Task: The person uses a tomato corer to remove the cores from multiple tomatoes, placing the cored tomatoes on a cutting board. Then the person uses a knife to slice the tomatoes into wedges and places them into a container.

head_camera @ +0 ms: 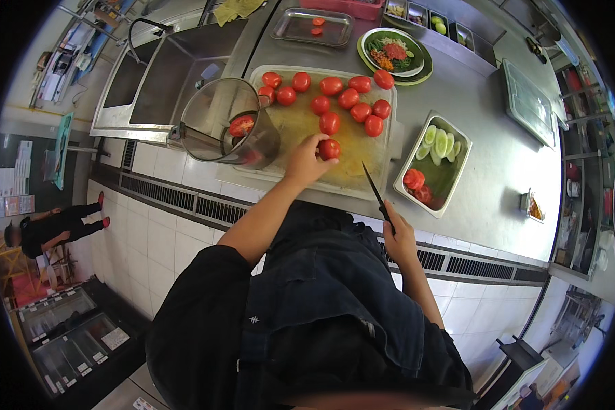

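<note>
My left hand [308, 161] grips a whole red tomato [330, 149] on the near part of a stained cutting board [353, 171]. Off the board's near right edge, my right hand [401, 236] holds a kitchen knife [373, 187] by its black handle, the blade pointing away from me over the board. Several more whole tomatoes [348, 98] lie across the board's far half. To the left of my left hand, a clear plastic pitcher [266, 138] stands on the board with cut tomato [242, 126] inside.
To the right, a steel pan [458, 179] holds sliced cucumber and tomato. Beyond the board are a plate of food [421, 56] and a metal tray [282, 32] with two tomato pieces. A sink [184, 77] lies at left. A person [46, 228] stands far left.
</note>
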